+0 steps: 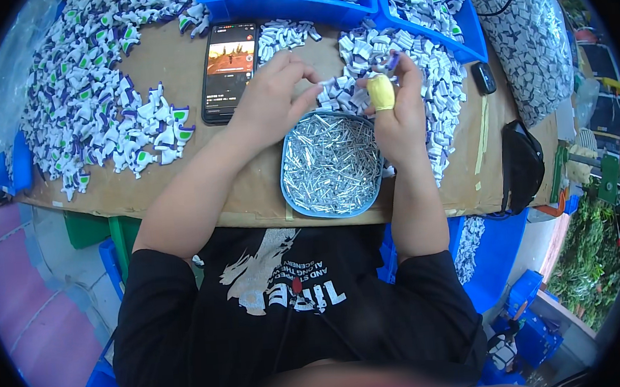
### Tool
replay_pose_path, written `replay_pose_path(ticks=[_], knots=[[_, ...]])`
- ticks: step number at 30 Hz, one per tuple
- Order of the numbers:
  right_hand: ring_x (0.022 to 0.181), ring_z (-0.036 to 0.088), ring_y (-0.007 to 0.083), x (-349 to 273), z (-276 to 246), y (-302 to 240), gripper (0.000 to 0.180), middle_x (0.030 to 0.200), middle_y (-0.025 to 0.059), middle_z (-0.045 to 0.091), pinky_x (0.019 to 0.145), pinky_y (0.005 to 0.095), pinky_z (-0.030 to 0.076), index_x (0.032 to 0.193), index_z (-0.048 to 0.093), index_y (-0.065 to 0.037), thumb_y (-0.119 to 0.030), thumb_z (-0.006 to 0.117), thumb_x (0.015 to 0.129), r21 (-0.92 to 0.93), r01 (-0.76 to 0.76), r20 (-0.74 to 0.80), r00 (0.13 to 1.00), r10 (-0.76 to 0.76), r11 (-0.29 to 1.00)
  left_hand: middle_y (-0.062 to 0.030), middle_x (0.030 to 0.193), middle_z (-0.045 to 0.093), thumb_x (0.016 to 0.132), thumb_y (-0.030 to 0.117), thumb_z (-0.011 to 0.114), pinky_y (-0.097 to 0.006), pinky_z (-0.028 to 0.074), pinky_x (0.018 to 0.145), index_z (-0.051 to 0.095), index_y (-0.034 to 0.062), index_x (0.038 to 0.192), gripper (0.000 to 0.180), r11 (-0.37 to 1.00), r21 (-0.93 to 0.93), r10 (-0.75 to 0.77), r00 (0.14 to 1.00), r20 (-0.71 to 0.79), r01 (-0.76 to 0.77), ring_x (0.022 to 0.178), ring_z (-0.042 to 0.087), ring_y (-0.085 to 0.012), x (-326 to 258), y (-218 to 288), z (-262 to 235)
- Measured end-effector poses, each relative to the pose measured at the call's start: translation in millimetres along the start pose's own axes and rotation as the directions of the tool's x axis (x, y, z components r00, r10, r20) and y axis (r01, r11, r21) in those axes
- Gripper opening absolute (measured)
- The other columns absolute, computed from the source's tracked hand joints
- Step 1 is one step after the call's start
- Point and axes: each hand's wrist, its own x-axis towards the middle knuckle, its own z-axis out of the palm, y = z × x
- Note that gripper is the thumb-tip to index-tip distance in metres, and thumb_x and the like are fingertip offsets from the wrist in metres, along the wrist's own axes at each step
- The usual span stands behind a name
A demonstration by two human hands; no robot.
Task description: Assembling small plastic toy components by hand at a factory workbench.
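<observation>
My left hand [274,88] hovers above the far rim of a blue oval tray [286,188] filled with small silver metal pins, its fingertips pinching a tiny white part [325,84]. My right hand [399,108] is raised beside it, with a yellow rubber cot on the thumb, and its fingers hold a small white and purple plastic piece [391,61]. Both hands meet over a loose pile of white plastic pieces [431,77] behind the tray.
A smartphone [229,70] with a lit screen lies left of the hands. A wide heap of white, purple and green parts [95,108] covers the left of the brown table. Blue bins [289,4] stand at the back; a black pouch [520,164] lies on the right.
</observation>
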Motion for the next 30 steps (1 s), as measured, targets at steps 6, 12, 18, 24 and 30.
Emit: replay_pose_path(ticks=[6,12,18,24,30], knots=[[0.085,0.064,0.0295,-1,1,-5,0.057,0.089,0.0190,0.060,0.074,0.0351,0.050,0.134,0.030,0.002,0.003,0.055,0.082,-0.188,0.083,0.079,0.994,-0.069,0.979,-0.0058,0.091,0.055,0.079,0.010,0.068,-0.026,0.045,0.064,0.059,0.0021,0.089,0.015,0.966,-0.229,-0.091,0.988,0.124,0.117,0.072,0.054,-0.0129,-1,12,-1],[0.093,0.064,0.0263,-4,4,-1,0.050,0.120,0.0184,0.048,0.076,0.0339,0.052,0.137,0.027,-0.001,0.001,0.044,0.089,0.204,0.168,-0.002,0.985,-0.171,0.965,-0.0052,0.090,0.059,0.088,0.013,0.062,-0.025,0.046,0.064,0.055,0.0006,0.098,0.018,0.790,-0.564,-0.215,0.970,0.111,0.239,0.073,0.056,-0.0107,-7,11,14],[0.108,0.059,0.0334,-9,15,-9,0.052,0.124,0.0189,0.045,0.087,0.0398,0.050,0.141,0.023,-0.004,-0.008,0.044,0.094,0.561,0.265,-0.012,0.950,-0.312,0.785,-0.0046,0.089,0.059,0.095,0.015,0.056,-0.020,0.046,0.061,0.052,0.0008,0.105,0.018,0.108,-0.837,-0.414,0.790,0.453,0.536,0.073,0.059,-0.0098,1,12,0],[0.110,0.057,0.0310,-9,16,-11,0.057,0.122,0.0158,0.046,0.086,0.0393,0.050,0.144,0.022,-0.004,-0.004,0.045,0.091,0.623,0.080,0.123,0.972,-0.199,0.778,-0.0053,0.088,0.060,0.095,0.016,0.056,-0.020,0.048,0.064,0.050,0.0013,0.109,0.021,0.188,-0.818,-0.381,0.808,0.450,0.544,0.075,0.061,-0.0118,1,17,-5],[0.109,0.055,0.0256,-11,23,-11,0.060,0.119,0.0139,0.048,0.087,0.0367,0.048,0.143,0.024,-0.002,0.000,0.047,0.088,0.582,0.183,0.080,0.957,-0.279,0.793,-0.0059,0.089,0.061,0.094,0.015,0.059,-0.024,0.052,0.071,0.052,0.0013,0.108,0.020,-0.038,-0.839,-0.454,0.738,0.499,0.543,0.078,0.063,-0.0139,3,22,-6]])
